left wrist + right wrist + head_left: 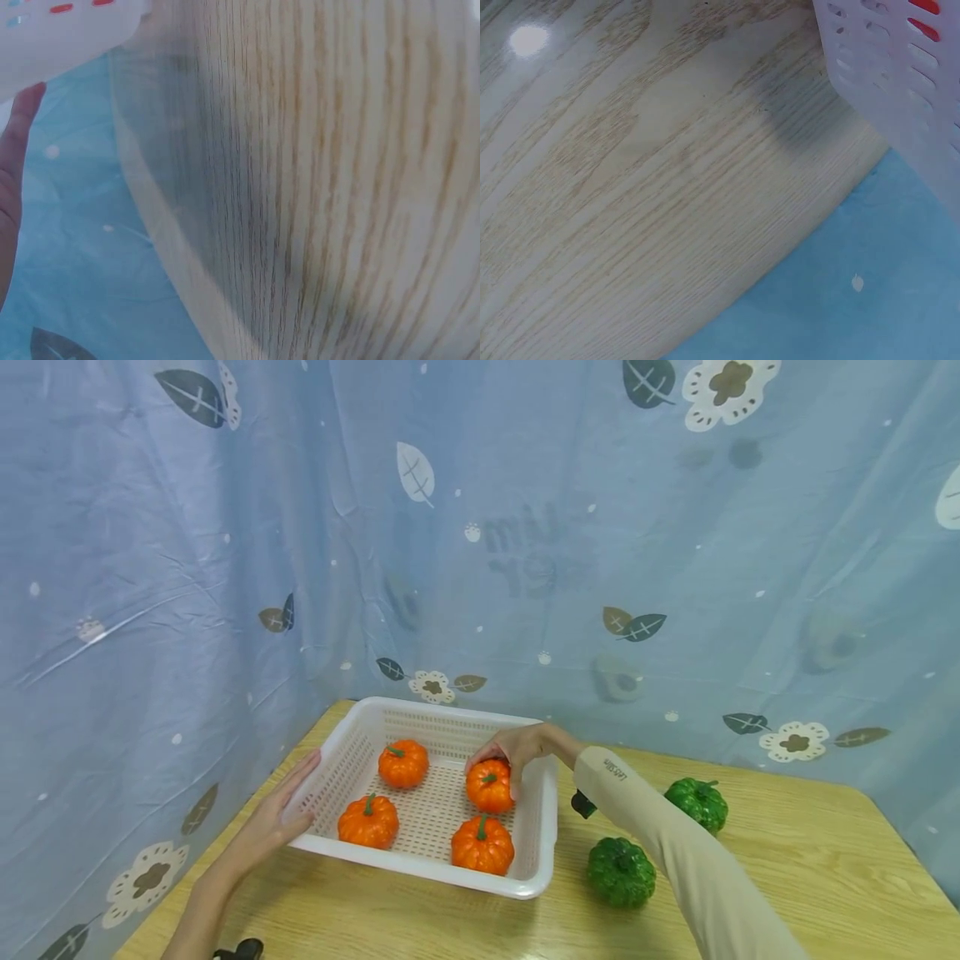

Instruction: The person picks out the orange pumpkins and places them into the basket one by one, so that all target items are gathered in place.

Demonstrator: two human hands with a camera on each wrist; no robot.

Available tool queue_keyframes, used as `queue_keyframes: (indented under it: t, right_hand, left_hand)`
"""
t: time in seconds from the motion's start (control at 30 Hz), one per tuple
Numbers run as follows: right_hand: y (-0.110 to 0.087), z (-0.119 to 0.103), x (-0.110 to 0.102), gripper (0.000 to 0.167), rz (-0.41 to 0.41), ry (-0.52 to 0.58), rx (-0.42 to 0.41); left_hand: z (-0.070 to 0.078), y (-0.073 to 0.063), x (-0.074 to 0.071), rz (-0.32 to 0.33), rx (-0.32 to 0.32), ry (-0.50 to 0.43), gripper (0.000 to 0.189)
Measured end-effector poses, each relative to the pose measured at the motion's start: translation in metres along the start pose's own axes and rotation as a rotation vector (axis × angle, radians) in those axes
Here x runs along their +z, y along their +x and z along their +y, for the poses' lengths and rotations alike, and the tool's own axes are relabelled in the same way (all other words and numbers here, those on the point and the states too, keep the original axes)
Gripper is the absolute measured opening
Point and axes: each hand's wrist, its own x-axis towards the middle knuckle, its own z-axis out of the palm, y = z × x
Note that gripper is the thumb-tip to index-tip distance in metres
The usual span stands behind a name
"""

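A white plastic basket (420, 856) with slotted walls stands on the table and holds several small orange pumpkins with green stems. Inside its right half, my right hand (521, 747) grips an orange pumpkin (489, 789) from above, fingers and thumb on either side of it. In front of that one lies another orange pumpkin (482, 847). On the left half are an orange pumpkin (403, 766) at the back and an orange pumpkin (368, 823) near the front. My left hand (273, 814) rests against the basket's left side, its fingers fairly straight. The right wrist view does not show the right hand.
Two green pumpkins sit right of the basket: one green pumpkin (621, 872) nearer me, one green pumpkin (699, 804) farther back, partly behind my right sleeve (675, 847). A blue patterned curtain (525, 568) hangs behind and left of the wooden table (810, 860).
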Motion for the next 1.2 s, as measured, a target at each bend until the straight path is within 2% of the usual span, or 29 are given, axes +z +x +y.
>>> queue_keyframes:
  t: [0.1,0.27,0.57,0.9,1.2]
  right_hand:
    - [-0.001,0.003,0.002,0.076,0.004,-0.009,0.038]
    - [0.0,0.006,0.002,0.074,-0.023,0.016,0.055]
    - [0.007,0.01,-0.001,0.073,-0.09,0.113,0.074]
    - [0.008,0.003,-0.006,0.077,-0.14,0.038,0.062]
    - [0.008,-0.001,-0.006,0.086,-0.107,0.002,0.141]
  left_hand:
    - [0.001,0.001,0.003,-0.012,-0.008,0.005,0.073]
    - [0.002,0.001,0.004,-0.017,-0.044,0.0,0.074]
    - [0.004,-0.001,0.001,-0.006,-0.027,0.004,0.074]
    - [0.003,0.0,0.0,-0.006,-0.027,0.001,0.074]
    - [0.001,0.001,0.0,-0.011,-0.017,-0.001,0.073]
